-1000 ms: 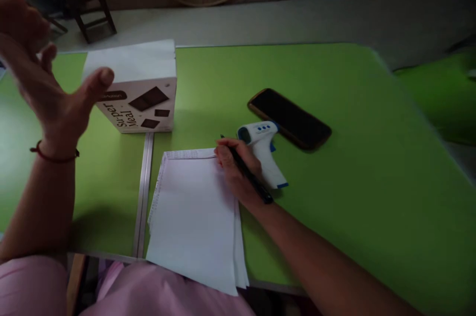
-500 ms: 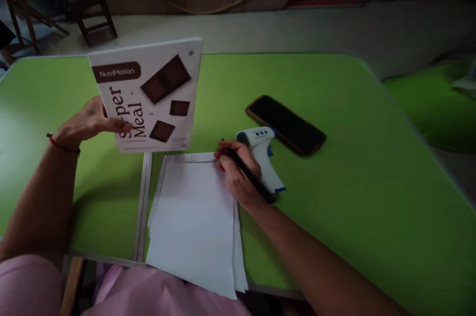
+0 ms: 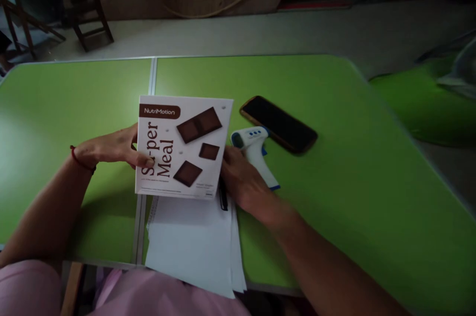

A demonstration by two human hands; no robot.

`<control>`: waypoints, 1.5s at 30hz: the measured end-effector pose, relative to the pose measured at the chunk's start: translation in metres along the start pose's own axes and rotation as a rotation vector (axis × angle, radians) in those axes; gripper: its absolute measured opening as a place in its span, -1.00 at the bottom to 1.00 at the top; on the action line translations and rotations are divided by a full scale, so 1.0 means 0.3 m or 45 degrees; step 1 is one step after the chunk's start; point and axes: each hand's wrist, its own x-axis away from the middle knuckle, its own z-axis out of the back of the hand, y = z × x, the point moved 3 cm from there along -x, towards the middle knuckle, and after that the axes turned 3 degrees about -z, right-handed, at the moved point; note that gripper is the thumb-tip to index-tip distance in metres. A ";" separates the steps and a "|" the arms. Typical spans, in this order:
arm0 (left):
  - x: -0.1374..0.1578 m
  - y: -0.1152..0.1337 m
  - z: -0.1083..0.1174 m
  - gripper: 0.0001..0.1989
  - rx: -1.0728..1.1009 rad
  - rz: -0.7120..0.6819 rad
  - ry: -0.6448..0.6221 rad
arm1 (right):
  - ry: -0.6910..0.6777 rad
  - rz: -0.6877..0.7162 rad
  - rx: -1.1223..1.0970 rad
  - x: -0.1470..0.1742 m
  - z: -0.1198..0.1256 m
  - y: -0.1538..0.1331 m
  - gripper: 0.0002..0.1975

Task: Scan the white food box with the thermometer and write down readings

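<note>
My left hand [image 3: 119, 150] grips the left side of a white box [image 3: 159, 155], thumb across its front. The box reads "NutriMotion Su-per Meal" sideways and shows brown chocolate-like pieces. It is held tilted over the top part of some white paper sheets [image 3: 189, 241]. At the box's lower right edge is my right hand [image 3: 241, 177], its fingers mostly hidden behind the box. A black pen [image 3: 223, 196] pokes out between that hand and the box; whether the hand holds it I cannot tell. Just beyond the right hand lies a white and blue infrared thermometer [image 3: 256, 152].
A dark smartphone [image 3: 280, 123] in a brown case lies past the thermometer. The green table [image 3: 353, 197] has a metal seam [image 3: 152, 75] running front to back. A wooden chair [image 3: 87, 8] stands behind at the left, and something bright green [image 3: 405, 107] is at the right.
My left hand has brought the box down and to the right, over the paper's upper part. My right hand, which held the pen on the paper, has turned against the box's right edge.
</note>
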 end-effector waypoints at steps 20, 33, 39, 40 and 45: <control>0.004 -0.003 -0.001 -0.59 -0.081 -0.106 0.019 | -0.341 -1.127 0.225 -0.005 0.199 0.113 -0.67; 0.018 0.004 -0.017 -0.60 -0.052 -0.058 0.038 | -0.108 -0.607 -1.760 0.024 0.143 -0.267 -0.54; 0.019 0.011 -0.022 -0.56 -0.039 -0.049 0.016 | -0.123 -0.601 -1.703 0.040 0.101 -0.244 -0.64; 0.019 0.012 -0.021 -0.56 -0.041 -0.048 0.015 | -0.111 -0.611 -1.696 0.040 0.100 -0.243 -0.64; 0.018 0.015 -0.021 -0.45 -0.016 -0.066 0.009 | -0.083 -0.605 -1.712 0.034 0.102 -0.253 -0.61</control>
